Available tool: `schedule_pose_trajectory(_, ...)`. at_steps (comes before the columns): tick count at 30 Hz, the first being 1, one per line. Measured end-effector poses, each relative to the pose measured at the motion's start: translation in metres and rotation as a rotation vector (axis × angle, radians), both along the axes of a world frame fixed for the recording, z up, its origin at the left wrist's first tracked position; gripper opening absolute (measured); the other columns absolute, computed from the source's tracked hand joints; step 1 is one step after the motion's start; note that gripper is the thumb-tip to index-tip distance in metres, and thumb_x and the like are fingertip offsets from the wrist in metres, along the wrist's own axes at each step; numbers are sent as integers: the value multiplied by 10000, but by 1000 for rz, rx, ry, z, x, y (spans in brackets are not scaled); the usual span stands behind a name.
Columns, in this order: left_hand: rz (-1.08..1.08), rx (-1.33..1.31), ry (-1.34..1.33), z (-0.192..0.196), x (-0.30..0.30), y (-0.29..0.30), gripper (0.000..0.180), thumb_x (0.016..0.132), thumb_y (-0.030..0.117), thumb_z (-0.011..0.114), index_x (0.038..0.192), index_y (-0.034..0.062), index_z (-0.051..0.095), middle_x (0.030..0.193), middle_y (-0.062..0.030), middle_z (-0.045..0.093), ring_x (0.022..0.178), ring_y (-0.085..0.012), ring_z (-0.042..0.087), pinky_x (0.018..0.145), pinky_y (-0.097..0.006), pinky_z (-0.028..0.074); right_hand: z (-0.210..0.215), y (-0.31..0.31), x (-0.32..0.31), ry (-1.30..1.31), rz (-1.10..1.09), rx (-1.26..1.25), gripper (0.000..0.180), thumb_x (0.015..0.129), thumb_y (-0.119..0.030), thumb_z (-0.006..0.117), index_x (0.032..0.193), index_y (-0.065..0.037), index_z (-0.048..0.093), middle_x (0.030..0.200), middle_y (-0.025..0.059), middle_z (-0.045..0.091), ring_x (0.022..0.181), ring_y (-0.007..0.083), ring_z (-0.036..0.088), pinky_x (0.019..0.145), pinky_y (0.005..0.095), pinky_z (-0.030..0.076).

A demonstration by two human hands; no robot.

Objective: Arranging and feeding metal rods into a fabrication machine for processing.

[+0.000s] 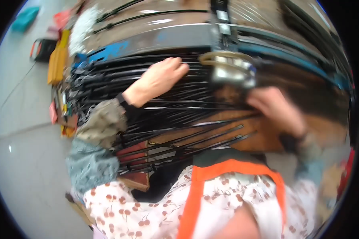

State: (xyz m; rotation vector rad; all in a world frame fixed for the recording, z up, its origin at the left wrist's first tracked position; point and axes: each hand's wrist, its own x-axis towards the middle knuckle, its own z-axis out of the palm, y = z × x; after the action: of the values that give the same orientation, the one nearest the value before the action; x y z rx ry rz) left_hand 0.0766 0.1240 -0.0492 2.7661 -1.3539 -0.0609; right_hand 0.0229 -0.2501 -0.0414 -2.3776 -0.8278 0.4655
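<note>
View from above a brown wooden surface [263, 137] covered with long, thin black rods [167, 115] laid side by side in a dense spread; they are too many and too blurred to count. The rods look smooth and slightly glossy. Beyond them runs a grey band with blue patches, and a grey floor [16, 103] lies off to the left.

The left hand [159, 77] rests on the rods, fingers curled loosely downward with the knuckles up; whether it grips a rod cannot be told. Its forearm wears a mottled grey and tan sleeve [97, 135].

The right hand [273, 105] is blurred, lying at the right end of the rods, just below a shiny metal device [231, 71] with a tan curved handle; whether this hand is open or closed cannot be told.

Left of the left hand, at the rods' far ends, sit small orange and yellow items [58, 59]. Below both hands, the person's white patterned top with one orange strap [195, 199] fills the lower frame.
</note>
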Motion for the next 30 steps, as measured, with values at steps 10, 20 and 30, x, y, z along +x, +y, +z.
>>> schedule_pose_trajectory(10,-7,-162,85,42,-54,-49,318,830,31,668,1143,59,618,804,-80,513,728,-247,600,553,-371,504,-40,-14,-13,-235,-212,281,242,886,-253,735,998,-39,720,808,147,697,738,324,683,635,394,537)
schedule_pose_trajectory(20,-20,148,97,93,-56,-106,393,898,59,652,1289,63,611,795,-107,546,683,-286,601,540,-407,479,-33,-18,-14,-993,-81,484,460,857,-148,692,1285,-10,599,925,50,617,775,241,606,595,312,546)
schedule_pose_trajectory(30,-213,-82,-55,137,26,-221,378,853,-90,555,1224,-17,566,884,-178,553,785,-377,593,657,-451,480,1,-192,34,-827,-462,240,346,885,-312,741,1168,-120,695,806,132,721,723,255,729,622,335,570)
